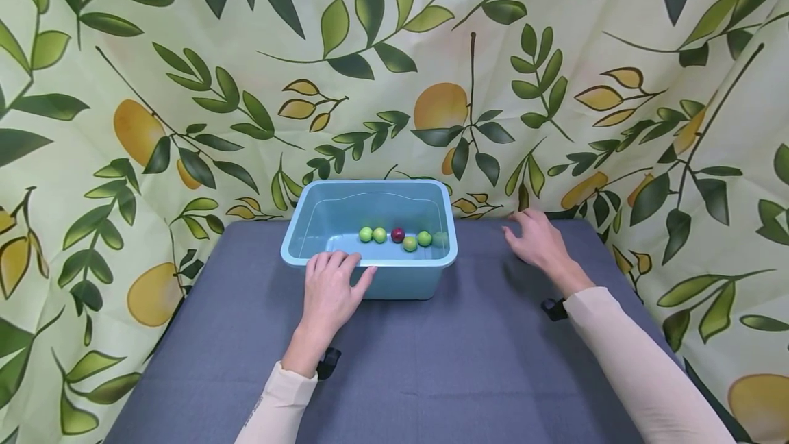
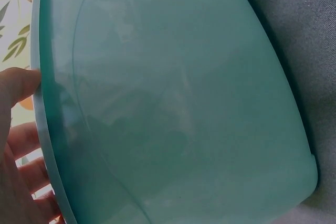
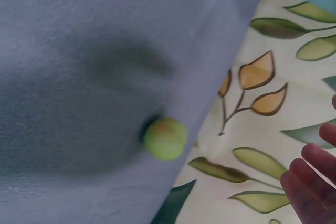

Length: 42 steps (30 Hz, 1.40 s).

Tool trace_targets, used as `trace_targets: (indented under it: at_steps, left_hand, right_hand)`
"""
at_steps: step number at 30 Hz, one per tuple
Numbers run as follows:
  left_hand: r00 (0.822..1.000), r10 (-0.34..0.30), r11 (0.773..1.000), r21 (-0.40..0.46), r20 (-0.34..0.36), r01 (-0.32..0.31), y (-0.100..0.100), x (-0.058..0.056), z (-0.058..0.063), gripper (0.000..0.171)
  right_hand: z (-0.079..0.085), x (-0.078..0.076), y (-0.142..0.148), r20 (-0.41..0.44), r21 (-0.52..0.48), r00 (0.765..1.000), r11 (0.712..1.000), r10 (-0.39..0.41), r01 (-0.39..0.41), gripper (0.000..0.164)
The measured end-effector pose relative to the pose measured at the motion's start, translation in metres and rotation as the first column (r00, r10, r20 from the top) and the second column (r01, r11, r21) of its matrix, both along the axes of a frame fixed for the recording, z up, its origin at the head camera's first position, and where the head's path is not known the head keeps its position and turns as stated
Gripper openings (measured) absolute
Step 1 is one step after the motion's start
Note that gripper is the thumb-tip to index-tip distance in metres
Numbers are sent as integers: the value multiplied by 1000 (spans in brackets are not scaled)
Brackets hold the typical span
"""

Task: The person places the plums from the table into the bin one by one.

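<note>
A light blue plastic tub [image 1: 376, 283] stands at the back of the table, with several small green apples [image 1: 409, 244] and one dark red fruit [image 1: 397, 234] on its floor. My left hand [image 1: 333, 286] rests on the tub's near rim, its fingers over the edge and the thumb along it. In the left wrist view the thumb [image 2: 21, 83] touches the rim. My right hand [image 1: 539, 242] is over the table to the right of the tub, fingers relaxed and holding nothing. Near the table's back edge lies another green apple [image 3: 165, 139], hidden in the head view.
A dark grey cloth covers the table [image 1: 425, 368]. Behind it and along both sides hangs a curtain [image 1: 382, 115] printed with leaves and fruit. Black straps [image 1: 555, 309] are on both wrists.
</note>
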<state>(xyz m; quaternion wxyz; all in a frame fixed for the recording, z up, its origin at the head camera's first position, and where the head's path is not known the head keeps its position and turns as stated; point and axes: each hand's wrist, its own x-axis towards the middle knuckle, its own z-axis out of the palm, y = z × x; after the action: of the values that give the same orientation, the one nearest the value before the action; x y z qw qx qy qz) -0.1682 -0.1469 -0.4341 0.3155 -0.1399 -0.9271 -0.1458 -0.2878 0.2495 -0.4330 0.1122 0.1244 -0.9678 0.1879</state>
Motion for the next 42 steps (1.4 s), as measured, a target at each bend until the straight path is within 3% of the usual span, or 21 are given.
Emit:
trace_targets:
  at_steps: [11,23,42]
  left_hand:
    - [1000,4,1000,-5,10,-4,0,-1,2,33]
    - [1000,12,1000,-8,17,-12,1,1,2,34]
    - [1000,19,1000,-11,19,-19,0,0,1,35]
  right_hand:
    - [-21,-6,18,54,48,997,997,-59,57,44]
    - [-39,-4,27,173,74,979,993,-109,97,47]
    - [-58,-2,33,280,43,958,997,-69,59,46]
